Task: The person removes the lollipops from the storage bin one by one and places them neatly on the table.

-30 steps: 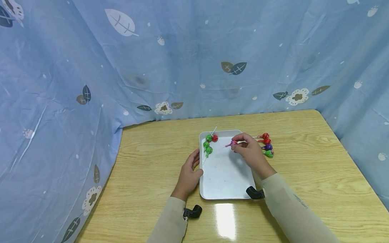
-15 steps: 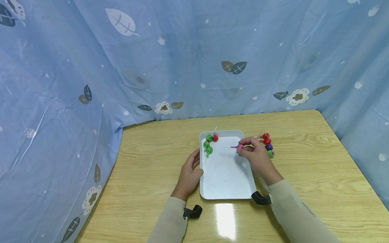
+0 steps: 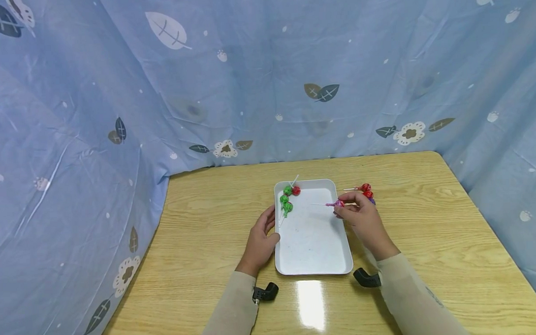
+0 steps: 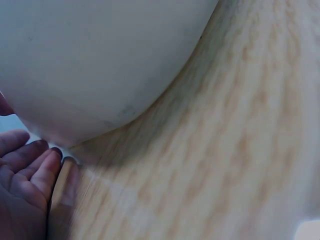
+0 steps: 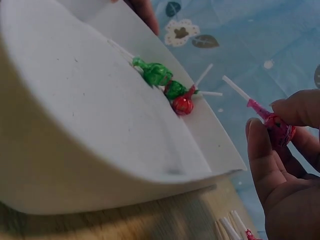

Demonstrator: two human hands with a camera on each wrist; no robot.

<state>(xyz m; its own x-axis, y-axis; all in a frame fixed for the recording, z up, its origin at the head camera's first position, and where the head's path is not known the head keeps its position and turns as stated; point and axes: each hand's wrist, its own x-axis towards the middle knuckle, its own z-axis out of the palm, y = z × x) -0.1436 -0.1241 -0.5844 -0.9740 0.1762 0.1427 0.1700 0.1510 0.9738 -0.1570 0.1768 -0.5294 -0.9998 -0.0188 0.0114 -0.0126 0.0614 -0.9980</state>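
Observation:
My right hand pinches a pink-wrapped lollipop by its candy end above the right rim of the white tray. Its white stick points left in the head view. My left hand rests against the tray's left side, fingers and thumb touching the wall; the left wrist view shows its relaxed fingers beside the tray. Inside the tray's far left corner lie several green lollipops and a red lollipop.
Right of the tray, several red and purple lollipops lie on the wooden table, partly hidden by my right hand. A blue patterned curtain hangs behind the table and along its sides.
My right hand has moved right with the pink lollipop, from over the tray to its right rim, and now covers more of the lollipops there. The left hand stays put.

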